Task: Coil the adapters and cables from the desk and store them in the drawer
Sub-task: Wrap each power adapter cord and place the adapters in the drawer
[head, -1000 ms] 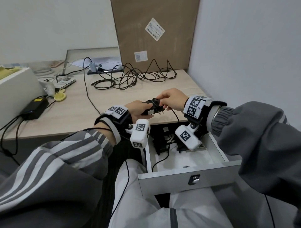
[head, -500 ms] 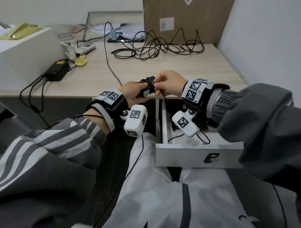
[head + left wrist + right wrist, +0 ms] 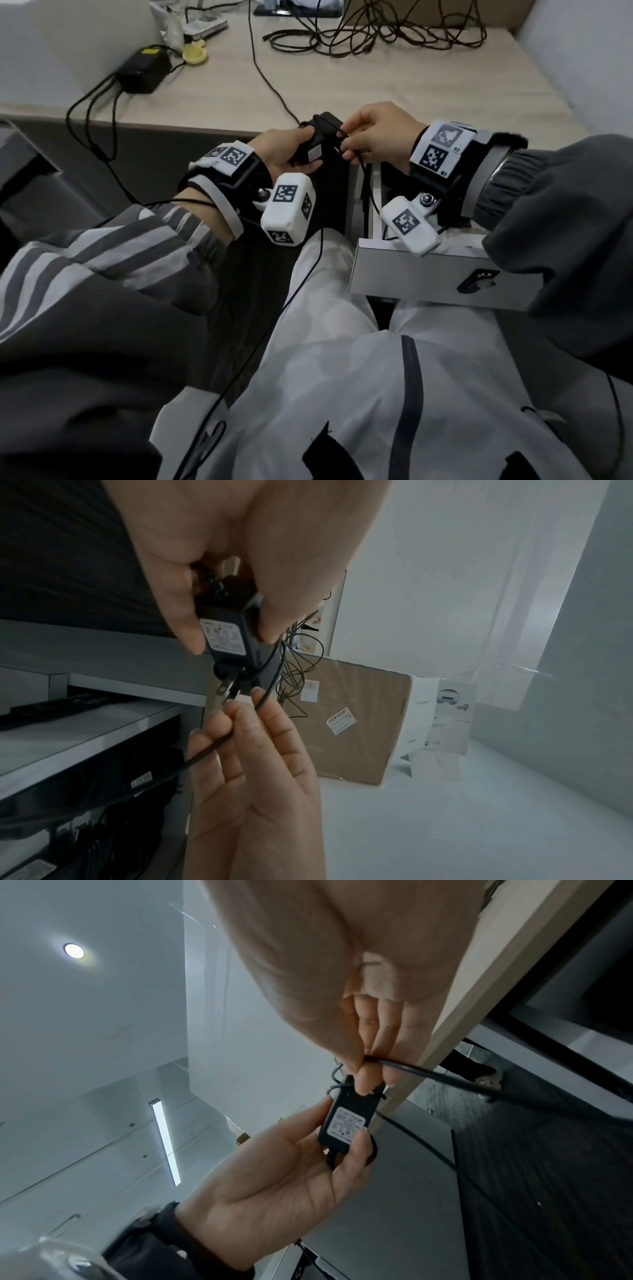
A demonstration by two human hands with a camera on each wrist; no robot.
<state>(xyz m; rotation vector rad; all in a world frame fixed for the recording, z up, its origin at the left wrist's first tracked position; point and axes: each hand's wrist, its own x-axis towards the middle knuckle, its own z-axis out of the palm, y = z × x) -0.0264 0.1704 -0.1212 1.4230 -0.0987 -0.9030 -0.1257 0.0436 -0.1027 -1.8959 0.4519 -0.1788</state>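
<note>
- An office, or a plain workroom much like one.
- A pale wood desk stands against bare white walls, with a white lockable drawer pulled out beneath it.
- Loose black cables and a power brick lie on the desk.
- A labelled cardboard box leans at the back.
- Recessed strip lighting runs across the ceiling.

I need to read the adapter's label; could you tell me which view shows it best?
The left wrist view: the adapter's label faces the camera, large, between fingertips. The right wrist view shows it smaller; the head view only a blurred patch.
</note>
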